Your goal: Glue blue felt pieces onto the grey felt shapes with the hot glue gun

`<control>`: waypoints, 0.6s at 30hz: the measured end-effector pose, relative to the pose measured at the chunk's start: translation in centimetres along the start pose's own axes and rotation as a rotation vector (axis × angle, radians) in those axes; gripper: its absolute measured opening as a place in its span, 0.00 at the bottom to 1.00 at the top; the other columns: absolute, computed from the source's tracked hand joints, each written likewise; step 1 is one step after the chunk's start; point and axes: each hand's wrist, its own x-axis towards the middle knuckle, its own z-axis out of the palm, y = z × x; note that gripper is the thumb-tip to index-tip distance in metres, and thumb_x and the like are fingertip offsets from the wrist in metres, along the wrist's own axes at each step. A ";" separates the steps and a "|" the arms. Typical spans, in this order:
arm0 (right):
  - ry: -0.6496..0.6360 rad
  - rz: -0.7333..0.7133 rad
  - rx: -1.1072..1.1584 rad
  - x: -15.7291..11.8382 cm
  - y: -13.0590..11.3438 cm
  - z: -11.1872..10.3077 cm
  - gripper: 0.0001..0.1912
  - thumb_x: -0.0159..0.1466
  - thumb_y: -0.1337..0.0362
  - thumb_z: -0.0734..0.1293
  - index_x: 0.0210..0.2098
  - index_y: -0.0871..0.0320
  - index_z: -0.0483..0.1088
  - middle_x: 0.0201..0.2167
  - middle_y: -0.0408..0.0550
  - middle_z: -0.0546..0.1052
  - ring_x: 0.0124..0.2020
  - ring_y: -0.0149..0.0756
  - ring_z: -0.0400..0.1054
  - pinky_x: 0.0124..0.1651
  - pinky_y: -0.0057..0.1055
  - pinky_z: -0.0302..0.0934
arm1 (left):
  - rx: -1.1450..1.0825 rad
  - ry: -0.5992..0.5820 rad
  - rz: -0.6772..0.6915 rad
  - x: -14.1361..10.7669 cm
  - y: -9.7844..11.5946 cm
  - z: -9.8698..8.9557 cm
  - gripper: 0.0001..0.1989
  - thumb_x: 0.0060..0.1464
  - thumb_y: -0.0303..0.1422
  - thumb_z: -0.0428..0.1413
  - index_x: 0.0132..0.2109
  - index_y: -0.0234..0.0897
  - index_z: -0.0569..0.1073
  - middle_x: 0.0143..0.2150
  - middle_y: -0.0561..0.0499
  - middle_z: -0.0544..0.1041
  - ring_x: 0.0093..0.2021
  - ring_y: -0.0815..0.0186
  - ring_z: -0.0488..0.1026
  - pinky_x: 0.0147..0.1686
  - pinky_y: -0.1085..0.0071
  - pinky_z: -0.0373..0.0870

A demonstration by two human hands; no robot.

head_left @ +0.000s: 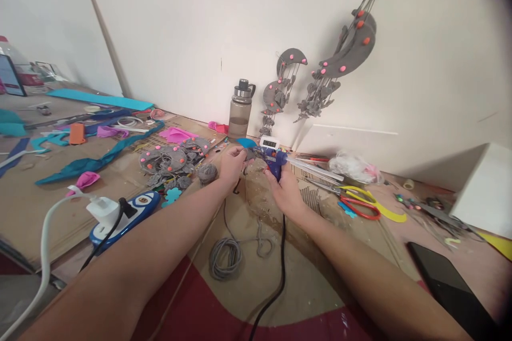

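My right hand [285, 187] is wrapped round the handle of a blue hot glue gun [276, 160], with a long clear glue stick [314, 168] running out of its back. The gun's nozzle end points left, toward my left hand [233, 164]. Between the fingertips of that hand is a small grey felt piece [249, 154], partly hidden by the fingers. Just behind it shows a bright blue piece [246, 143]. Beside my left wrist sits a ball of grey yarn [207, 172]. A loose coil of grey cord [226, 259] lies on the cardboard below.
Grey moon-shaped hangings [348, 53] with pink and orange dots hang against the white board. A water bottle [240, 112] stands at the back. Scissors [360, 202] lie right, a phone [446, 282] nearer. A power strip [136, 218] sits left; the gun's black cord [283, 266] trails forward.
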 end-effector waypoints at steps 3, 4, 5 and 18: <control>0.012 -0.008 -0.003 0.0 0.2 0.1 0.18 0.64 0.58 0.60 0.51 0.59 0.61 0.41 0.57 0.74 0.43 0.47 0.69 0.51 0.48 0.62 | 0.117 -0.069 0.094 -0.2 0.0 0.0 0.07 0.42 0.31 0.61 0.25 0.35 0.70 0.25 0.56 0.70 0.29 0.72 0.69 0.40 0.68 0.75; 0.016 -0.014 -0.003 0.0 0.3 0.2 0.18 0.64 0.58 0.60 0.51 0.60 0.61 0.42 0.57 0.74 0.43 0.47 0.69 0.51 0.48 0.62 | 0.129 -0.081 0.106 -0.2 -0.1 0.0 0.07 0.42 0.32 0.61 0.26 0.35 0.70 0.26 0.55 0.71 0.29 0.72 0.70 0.40 0.68 0.75; 0.019 -0.021 -0.002 0.0 0.3 0.2 0.18 0.64 0.59 0.60 0.51 0.60 0.61 0.42 0.57 0.74 0.43 0.47 0.68 0.51 0.48 0.62 | 0.134 -0.089 0.113 -0.3 0.0 0.0 0.07 0.42 0.32 0.61 0.26 0.35 0.71 0.27 0.55 0.72 0.30 0.71 0.70 0.39 0.68 0.75; 0.027 -0.037 -0.040 -0.2 0.5 0.3 0.14 0.64 0.59 0.61 0.47 0.58 0.63 0.38 0.56 0.75 0.40 0.47 0.70 0.47 0.48 0.65 | 0.173 -0.103 0.154 -0.2 -0.4 -0.1 0.06 0.42 0.33 0.60 0.25 0.36 0.71 0.26 0.55 0.70 0.28 0.72 0.68 0.36 0.68 0.75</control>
